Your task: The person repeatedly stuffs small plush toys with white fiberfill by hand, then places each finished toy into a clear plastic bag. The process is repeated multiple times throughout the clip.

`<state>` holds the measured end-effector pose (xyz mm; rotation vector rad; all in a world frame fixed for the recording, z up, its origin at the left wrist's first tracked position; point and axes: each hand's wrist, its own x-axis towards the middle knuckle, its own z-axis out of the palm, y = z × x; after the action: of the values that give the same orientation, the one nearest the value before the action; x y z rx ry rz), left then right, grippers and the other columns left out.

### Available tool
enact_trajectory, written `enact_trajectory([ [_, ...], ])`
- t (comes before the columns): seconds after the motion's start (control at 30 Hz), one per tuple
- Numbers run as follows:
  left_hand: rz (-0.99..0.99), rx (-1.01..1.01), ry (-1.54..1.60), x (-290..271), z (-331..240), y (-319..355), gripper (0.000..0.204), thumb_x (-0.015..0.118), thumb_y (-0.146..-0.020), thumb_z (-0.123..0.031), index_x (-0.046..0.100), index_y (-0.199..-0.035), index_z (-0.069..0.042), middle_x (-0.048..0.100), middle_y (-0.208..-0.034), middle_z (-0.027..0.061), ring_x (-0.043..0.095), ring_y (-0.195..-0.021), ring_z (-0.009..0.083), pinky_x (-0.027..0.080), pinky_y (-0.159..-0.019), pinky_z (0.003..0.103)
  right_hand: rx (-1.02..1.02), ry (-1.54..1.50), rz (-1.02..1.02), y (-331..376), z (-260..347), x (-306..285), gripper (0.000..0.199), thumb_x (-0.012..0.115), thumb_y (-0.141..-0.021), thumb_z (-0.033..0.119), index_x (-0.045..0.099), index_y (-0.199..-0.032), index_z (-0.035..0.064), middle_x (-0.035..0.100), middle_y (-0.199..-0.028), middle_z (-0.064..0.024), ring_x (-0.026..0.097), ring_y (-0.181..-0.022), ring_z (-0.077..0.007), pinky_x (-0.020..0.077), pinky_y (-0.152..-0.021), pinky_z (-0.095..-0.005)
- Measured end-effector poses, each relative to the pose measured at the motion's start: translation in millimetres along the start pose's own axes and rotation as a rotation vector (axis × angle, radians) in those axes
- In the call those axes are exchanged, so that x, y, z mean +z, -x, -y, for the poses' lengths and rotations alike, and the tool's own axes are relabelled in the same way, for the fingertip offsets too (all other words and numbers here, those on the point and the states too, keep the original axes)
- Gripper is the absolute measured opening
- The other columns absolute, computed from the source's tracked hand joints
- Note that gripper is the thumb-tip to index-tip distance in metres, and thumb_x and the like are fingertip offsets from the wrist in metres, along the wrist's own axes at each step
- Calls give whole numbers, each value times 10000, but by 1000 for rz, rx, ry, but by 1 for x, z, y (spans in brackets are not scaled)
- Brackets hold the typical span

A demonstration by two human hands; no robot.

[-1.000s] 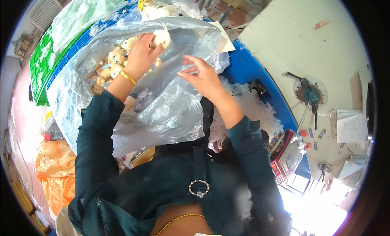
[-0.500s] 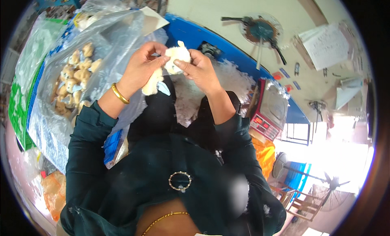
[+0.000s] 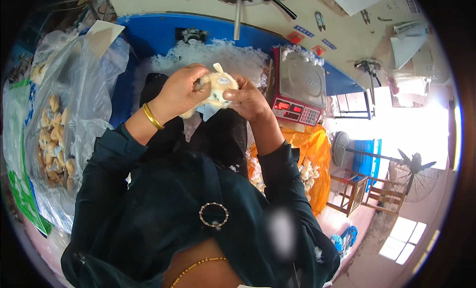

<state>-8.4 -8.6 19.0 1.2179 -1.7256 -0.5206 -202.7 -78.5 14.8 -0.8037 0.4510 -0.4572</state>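
Fingers (image 3: 196,82) of the left hand (image 3: 181,92) and right hand (image 3: 248,99) pinch a small cream plush toy (image 3: 215,87) between them, held above a heap of white stuffing (image 3: 208,55). A clear plastic bag (image 3: 74,114) of similar toys sits at left, a digital scale (image 3: 300,87) at right.

A small toy-stuffing workshop: a heap of white fibre filling (image 3: 218,57) lies far ahead, a weighing scale (image 3: 300,92) (red digits lit) stands right, and a clear bag of small plush toys (image 3: 54,139) sits left.
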Motion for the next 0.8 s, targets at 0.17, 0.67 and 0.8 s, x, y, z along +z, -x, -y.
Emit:
enact_trajectory([
  [0.17,66,-119,116,17,4,-6,189,617,-812,-54,578,-981,19,601,-887,107,572,-684,166,467,-613,275,-108,-98,-139,12,14,-22,239,740,-783,61,619,-987,28,645,-862,-52,574,-668,-103,437,-559,-222],
  [0.67,-203,-371,527,35,59,-99,216,534,-972,-222,598,-907,-26,592,-774,-3,514,-676,42,431,-588,218,-595,672,-751,-90,56,-35,306,751,-795,214,631,-840,-63,608,-711,-54,543,-638,-91,450,-565,-255],
  [0.8,-254,-391,568,31,95,-150,212,538,-968,-210,604,-886,-25,596,-743,4,515,-630,50,433,-557,232,-657,643,-813,-146,87,-50,352,769,-768,232,629,-830,-85,618,-699,-76,556,-639,-107,459,-566,-275],
])
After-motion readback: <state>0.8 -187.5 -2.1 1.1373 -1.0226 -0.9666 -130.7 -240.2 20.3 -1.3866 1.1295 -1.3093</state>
